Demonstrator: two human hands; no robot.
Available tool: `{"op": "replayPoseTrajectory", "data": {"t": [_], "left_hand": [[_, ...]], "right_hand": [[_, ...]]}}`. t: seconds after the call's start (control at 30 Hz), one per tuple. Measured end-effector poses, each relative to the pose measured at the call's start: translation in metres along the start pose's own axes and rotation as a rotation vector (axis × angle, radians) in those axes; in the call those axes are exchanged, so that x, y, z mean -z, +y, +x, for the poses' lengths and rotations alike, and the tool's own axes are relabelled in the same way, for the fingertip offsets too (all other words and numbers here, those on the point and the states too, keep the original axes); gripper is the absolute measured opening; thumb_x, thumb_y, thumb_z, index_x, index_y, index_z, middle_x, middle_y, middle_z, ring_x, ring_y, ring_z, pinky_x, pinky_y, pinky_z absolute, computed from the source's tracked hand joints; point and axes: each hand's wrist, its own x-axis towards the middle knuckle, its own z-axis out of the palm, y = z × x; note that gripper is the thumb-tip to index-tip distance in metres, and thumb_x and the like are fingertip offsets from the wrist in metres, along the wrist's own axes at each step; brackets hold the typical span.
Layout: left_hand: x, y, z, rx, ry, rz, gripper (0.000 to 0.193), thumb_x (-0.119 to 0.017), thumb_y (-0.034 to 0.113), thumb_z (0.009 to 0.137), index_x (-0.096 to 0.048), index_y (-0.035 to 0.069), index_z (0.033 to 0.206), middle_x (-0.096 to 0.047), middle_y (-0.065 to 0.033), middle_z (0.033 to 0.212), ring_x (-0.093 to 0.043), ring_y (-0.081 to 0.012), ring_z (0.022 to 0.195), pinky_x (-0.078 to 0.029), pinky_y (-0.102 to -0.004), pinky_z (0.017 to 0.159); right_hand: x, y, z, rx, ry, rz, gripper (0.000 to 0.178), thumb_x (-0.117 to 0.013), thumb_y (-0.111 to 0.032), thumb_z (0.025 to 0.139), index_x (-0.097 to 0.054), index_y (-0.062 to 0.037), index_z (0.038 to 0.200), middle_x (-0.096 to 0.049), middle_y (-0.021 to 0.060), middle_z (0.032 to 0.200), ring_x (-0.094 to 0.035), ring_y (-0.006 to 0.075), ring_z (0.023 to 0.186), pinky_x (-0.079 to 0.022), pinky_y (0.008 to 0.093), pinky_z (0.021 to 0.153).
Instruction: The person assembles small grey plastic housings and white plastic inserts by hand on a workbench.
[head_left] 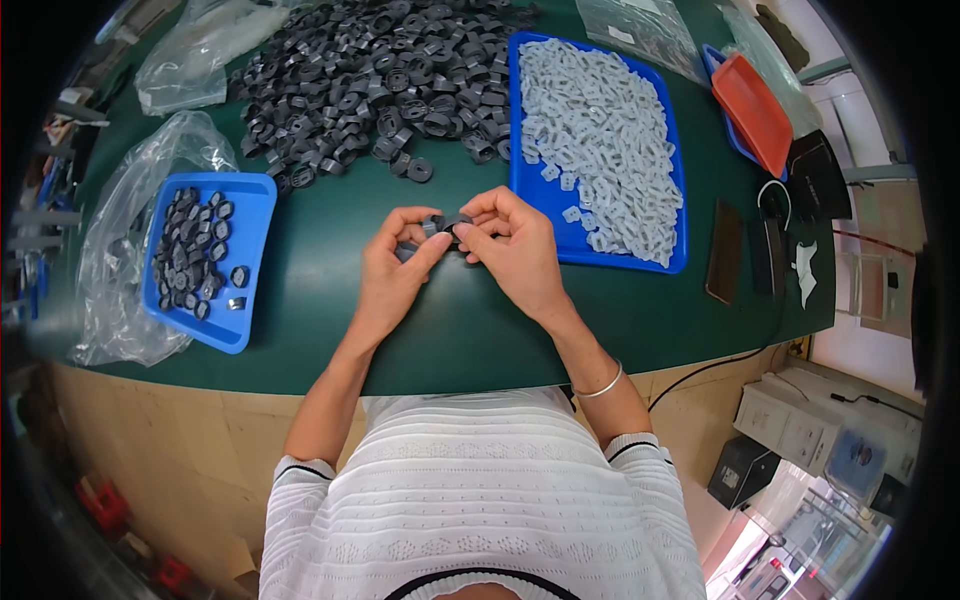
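Observation:
Over the middle of the green table, my left hand [397, 262] and my right hand [516, 252] meet with fingertips pinched on a small dark grey plastic part [447, 226]. Another dark grey piece shows by the left fingers; whether it is held or lying on the table I cannot tell. Beyond my hands spreads a large heap of dark grey plastic parts [390, 80]. To the right, a blue tray [545, 215] holds many small translucent white plastic pieces [605, 140]. On the left, a smaller blue tray [245, 215] contains several dark ring-like parts [190, 250].
Clear plastic bags [125, 270] lie around the left tray and at the table's back. At the right are a red tray [755, 115] stacked on a blue one, a brown phone-like slab [724, 252], a black cable and a scrap of white paper [805, 272]. Boxes [790, 415] stand below.

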Motion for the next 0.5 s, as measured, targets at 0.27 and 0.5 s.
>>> {"op": "replayPoseTrajectory", "data": {"t": [0.27, 0.5], "left_hand": [[0.020, 0.013, 0.019, 0.006, -0.075, 0.566, 0.025, -0.058, 0.005, 0.084, -0.061, 0.000, 0.109, -0.061, -0.0068, 0.064, -0.055, -0.0105, 0.055, -0.039, -0.0268, 0.052], [0.027, 0.013, 0.026, -0.074, 0.000, 0.625, 0.018, -0.062, 0.007, 0.083, -0.061, 0.003, 0.100, -0.058, -0.0070, 0.061, -0.048, -0.0156, 0.050, -0.040, -0.0312, 0.052]], "right_hand": [[0.002, 0.013, -0.022, 0.336, -0.149, -1.004, 0.005, -0.057, 0.000, 0.078, -0.061, -0.0039, 0.079, -0.055, 0.0148, 0.088, -0.062, 0.0343, 0.076, -0.051, 0.0426, 0.063], [0.084, -0.034, -0.003, 0.512, 0.024, -1.104, 0.019, -0.057, 0.001, 0.078, -0.066, -0.0053, 0.094, -0.059, 0.0136, 0.087, -0.058, 0.0326, 0.082, -0.049, 0.0420, 0.068]]}}
